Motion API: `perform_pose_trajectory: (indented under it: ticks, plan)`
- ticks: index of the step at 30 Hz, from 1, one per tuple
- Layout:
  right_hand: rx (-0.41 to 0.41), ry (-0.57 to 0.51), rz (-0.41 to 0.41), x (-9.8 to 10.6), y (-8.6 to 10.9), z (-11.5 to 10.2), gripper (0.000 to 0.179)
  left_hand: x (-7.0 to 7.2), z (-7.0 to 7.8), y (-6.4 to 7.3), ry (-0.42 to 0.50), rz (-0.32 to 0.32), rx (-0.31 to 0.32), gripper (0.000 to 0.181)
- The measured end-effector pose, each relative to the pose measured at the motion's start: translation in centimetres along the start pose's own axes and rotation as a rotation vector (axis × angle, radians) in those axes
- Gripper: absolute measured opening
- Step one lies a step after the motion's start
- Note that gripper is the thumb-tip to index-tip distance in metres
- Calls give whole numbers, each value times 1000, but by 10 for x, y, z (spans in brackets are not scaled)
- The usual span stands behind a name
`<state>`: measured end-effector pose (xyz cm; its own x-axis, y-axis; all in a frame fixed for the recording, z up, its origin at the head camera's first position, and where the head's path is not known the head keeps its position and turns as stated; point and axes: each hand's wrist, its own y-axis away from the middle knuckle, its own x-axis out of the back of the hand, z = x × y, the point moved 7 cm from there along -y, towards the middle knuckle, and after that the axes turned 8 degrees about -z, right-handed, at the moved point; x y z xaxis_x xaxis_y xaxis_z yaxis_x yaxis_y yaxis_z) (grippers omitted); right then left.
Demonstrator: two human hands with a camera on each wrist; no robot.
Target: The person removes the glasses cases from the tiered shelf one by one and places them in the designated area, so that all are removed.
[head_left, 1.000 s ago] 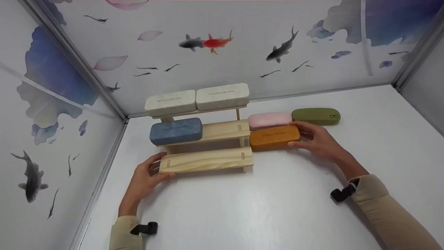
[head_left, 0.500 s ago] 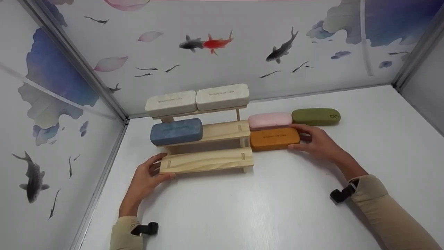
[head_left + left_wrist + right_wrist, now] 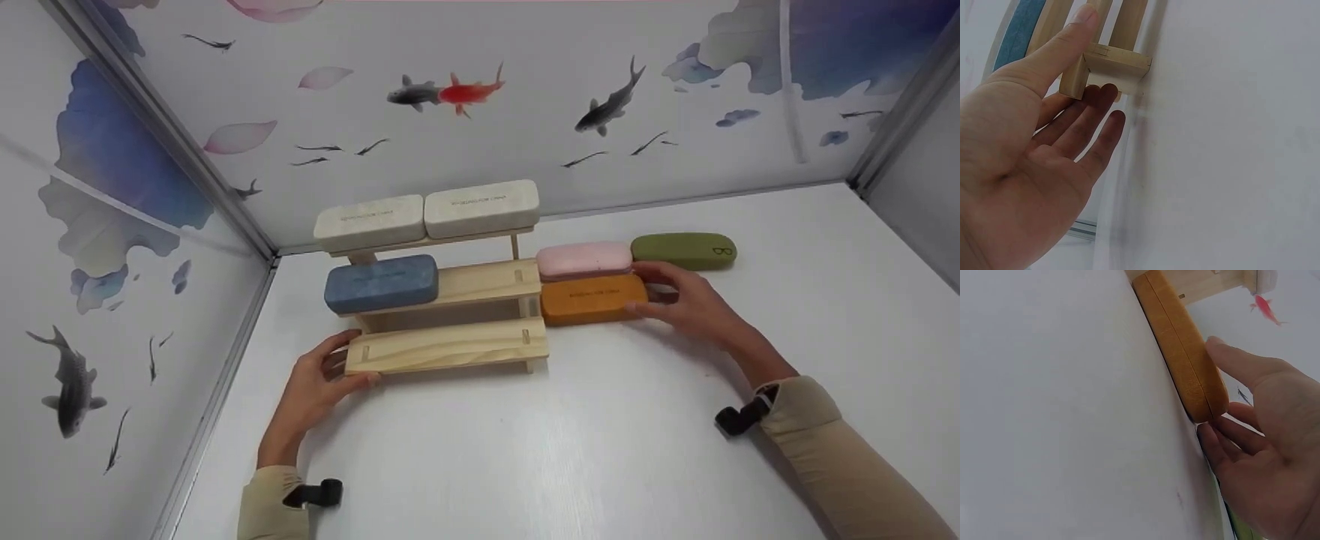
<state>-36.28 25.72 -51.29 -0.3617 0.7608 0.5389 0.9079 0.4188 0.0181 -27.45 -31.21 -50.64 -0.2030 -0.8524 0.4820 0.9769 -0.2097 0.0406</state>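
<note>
A three-tier wooden display rack (image 3: 450,346) stands on the table. At the left end of its lowest shelf is my left hand (image 3: 319,382), thumb along the front edge and fingers behind the end. The left wrist view shows that thumb on the wood, with the fingers (image 3: 1109,126) loosely bent by the shelf's leg. An orange glasses case (image 3: 592,298) lies flat against the rack's right side. My right hand (image 3: 686,304) grips its right end between thumb and fingers; in the right wrist view, the thumb (image 3: 1219,349) touches the case's upper side.
Two cream cases (image 3: 481,208) fill the top shelf, and a blue case (image 3: 381,283) sits on the left of the middle one. Behind the orange case lie a pink case (image 3: 583,259) and an olive case (image 3: 682,251). Printed walls (image 3: 525,135) border the table.
My right thumb has shifted slightly upward on the orange glasses case. The left hand, the rack and all the cases stay in place.
</note>
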Motion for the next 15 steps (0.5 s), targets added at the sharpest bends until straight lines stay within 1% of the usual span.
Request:
perform_pose_trajectory:
  ticks: [3, 6, 10, 15]
  plan:
    - [31, -5, 56, 4, 0, -6, 67, 0, 1, 0, 0, -3, -3, 86]
    - [47, -34, 110, 8, 1, -12, 58, 0, 2, -1, 6, -9, -5, 86]
    - [64, -49, 165, 10, 1, -18, 52, 1, 2, 0, 16, -10, -4, 87]
    - [133, -34, 205, 9, 0, -30, 46, 0, 0, 0, 30, -11, -10, 86]
